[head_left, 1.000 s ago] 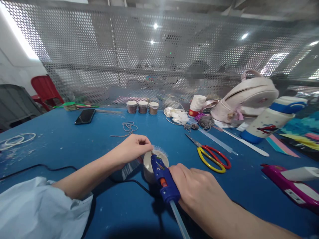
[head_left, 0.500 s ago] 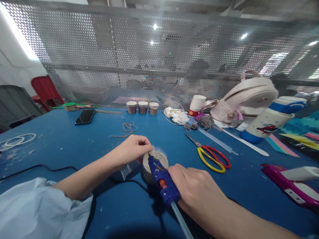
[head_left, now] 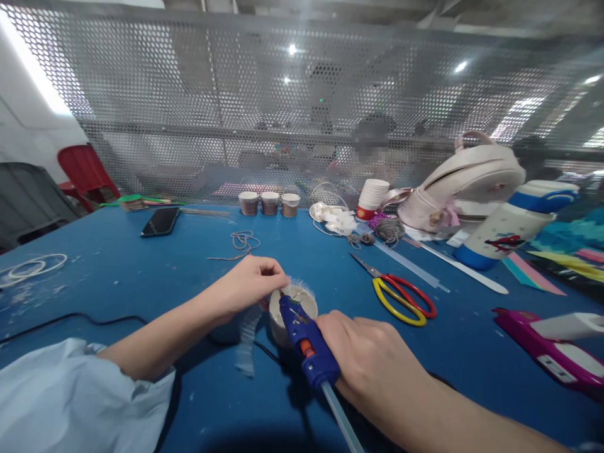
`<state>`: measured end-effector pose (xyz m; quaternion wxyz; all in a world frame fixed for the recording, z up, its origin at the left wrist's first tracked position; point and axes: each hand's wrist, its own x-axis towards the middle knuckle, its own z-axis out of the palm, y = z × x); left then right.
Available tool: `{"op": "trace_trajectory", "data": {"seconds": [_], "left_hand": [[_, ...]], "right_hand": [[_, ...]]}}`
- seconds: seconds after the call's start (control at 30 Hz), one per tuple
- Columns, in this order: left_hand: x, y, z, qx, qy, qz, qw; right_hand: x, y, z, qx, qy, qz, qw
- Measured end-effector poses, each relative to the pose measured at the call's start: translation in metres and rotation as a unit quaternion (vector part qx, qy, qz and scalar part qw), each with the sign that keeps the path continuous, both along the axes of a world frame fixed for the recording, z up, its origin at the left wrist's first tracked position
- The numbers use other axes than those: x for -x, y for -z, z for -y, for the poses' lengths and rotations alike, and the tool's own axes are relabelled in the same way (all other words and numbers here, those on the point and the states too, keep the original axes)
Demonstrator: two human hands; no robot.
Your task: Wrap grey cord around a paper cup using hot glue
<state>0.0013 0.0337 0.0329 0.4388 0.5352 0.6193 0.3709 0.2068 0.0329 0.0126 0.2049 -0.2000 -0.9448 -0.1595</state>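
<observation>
My right hand (head_left: pixel 365 352) is wrapped round a blue hot glue gun (head_left: pixel 309 343), with a clear glue stick (head_left: pixel 342 415) poking out of its back end. The gun's nozzle points at the rim of a small greyish-white cup (head_left: pixel 279 318) on the table. At the cup's far-left edge, my left hand (head_left: pixel 257 280) pinches a sheer whitish ribbon (head_left: pixel 246 346) between thumb and fingertips. One stretch of the ribbon follows the back of the rim, while its loose end hangs down left of the cup. The gun hides much of the cup's front.
Scissors (head_left: pixel 399 299) with red and yellow handles lie right of the cup, and a magenta tool (head_left: pixel 542 346) lies farther right. Three small cups (head_left: pixel 269 203), a phone (head_left: pixel 161 221) and grey cord (head_left: pixel 243 240) are farther back. A bottle (head_left: pixel 509 229) leans by a bag (head_left: pixel 472 182). A black cable (head_left: pixel 70 316) crosses the left side.
The ribbon's loose end has dropped and now hangs longer, towards the front of the table. Both hands and the glue gun have stayed almost in place.
</observation>
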Motion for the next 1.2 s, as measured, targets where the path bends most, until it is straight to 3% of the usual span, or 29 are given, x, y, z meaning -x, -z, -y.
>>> {"op": "trace_trajectory", "data": {"seconds": [0.33,0.5,0.67,0.8,0.93,1.03,1.2], "left_hand": [[0.0,0.004,0.0,-0.011,0.008,0.006,1.0],[0.001,0.005,0.002,-0.015,0.007,0.009,1.0],[0.002,0.005,0.007,-0.019,-0.004,0.02,1.0],[0.002,0.005,0.01,-0.022,-0.025,0.035,0.999],[0.001,0.008,0.014,-0.024,-0.039,0.052,0.998],[0.0,0.011,0.017,-0.029,-0.059,0.065,0.996],[-0.004,0.018,0.02,-0.041,-0.1,0.086,0.99]], "right_hand": [[0.001,-0.003,0.01,-0.062,0.049,0.013,0.997],[-0.001,-0.003,0.013,-0.047,0.043,-0.012,0.998],[-0.017,-0.018,0.02,0.122,0.001,-0.006,0.993],[-0.032,-0.022,0.019,0.28,-0.012,-0.081,0.957],[-0.037,-0.015,-0.003,0.367,0.114,-0.23,0.894],[-0.033,-0.006,-0.031,0.402,0.178,-0.234,0.867],[-0.022,0.024,-0.069,0.445,0.169,-0.227,0.85]]}}
